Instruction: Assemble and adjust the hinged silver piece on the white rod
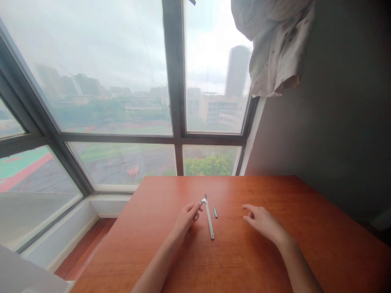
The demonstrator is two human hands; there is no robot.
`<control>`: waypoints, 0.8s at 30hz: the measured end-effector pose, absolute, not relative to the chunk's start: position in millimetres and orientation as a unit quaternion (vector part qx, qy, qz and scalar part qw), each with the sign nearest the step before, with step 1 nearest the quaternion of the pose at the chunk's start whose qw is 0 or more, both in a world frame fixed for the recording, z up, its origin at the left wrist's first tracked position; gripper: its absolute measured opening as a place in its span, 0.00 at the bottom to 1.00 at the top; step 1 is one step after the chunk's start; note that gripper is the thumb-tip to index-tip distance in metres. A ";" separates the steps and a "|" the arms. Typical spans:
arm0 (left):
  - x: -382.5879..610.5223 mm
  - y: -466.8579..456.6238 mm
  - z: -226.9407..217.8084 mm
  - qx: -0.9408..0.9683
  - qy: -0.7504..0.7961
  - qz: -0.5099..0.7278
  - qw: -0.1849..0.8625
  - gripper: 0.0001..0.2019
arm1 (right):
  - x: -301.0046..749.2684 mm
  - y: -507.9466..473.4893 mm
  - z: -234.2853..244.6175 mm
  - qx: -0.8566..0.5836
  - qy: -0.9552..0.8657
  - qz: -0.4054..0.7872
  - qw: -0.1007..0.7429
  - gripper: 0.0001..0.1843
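Wrench (209, 217) lies on table (244, 260), left hand (187, 217) pinching thin dark piece (200, 204) at its head (204, 200); right hand (263, 220) empty, fingers loosely parted. We best steady handle (210, 228) with right (small green stick (215, 213) close by).

Single head-worn cam, set above counter (238, 260), faces fwd & a bit down twd window (174, 81). Wide FOV: L hand (186, 218) & R hand (263, 219) fairly nr, lower half; wall (339, 122) on R side, window further off.
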State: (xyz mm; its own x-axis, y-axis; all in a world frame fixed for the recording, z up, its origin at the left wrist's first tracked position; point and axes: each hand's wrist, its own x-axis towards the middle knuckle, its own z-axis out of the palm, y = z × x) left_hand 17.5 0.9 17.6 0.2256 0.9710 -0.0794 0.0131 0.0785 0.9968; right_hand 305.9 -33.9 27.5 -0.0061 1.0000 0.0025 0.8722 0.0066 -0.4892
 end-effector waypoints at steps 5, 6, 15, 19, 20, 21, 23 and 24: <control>17.0 1.1 16.0 0.508 0.445 0.448 0.586 0.24 | 230.9 -24.1 35.5 -0.592 -0.747 0.200 0.227 0.14; 16.9 1.0 16.1 0.505 0.442 0.451 0.588 0.24 | 217.8 -24.3 34.9 -0.593 -0.750 0.194 0.219 0.14; 19.0 -3.8 23.9 0.499 0.436 0.459 0.592 0.23 | 166.1 -40.0 15.2 -0.641 -0.750 0.095 0.133 0.14; 20.1 -2.8 24.3 0.499 0.433 0.464 0.590 0.23 | 167.5 -41.4 10.6 -0.639 -0.752 0.107 0.124 0.20; 20.1 -2.4 24.2 0.499 0.431 0.465 0.591 0.23 | 168.4 -41.0 9.4 -0.639 -0.751 0.111 0.124 0.23; 20.2 -2.2 24.0 0.498 0.429 0.467 0.591 0.23 | 169.7 -40.2 8.1 -0.636 -0.752 0.115 0.129 0.26; 20.2 -2.3 24.0 0.496 0.429 0.473 0.588 0.23 | 173.1 -37.7 5.4 -0.630 -0.749 0.128 0.158 0.30; 20.2 -2.5 24.2 0.494 0.430 0.477 0.586 0.23 | 175.4 -36.0 4.1 -0.629 -0.743 0.139 0.181 0.30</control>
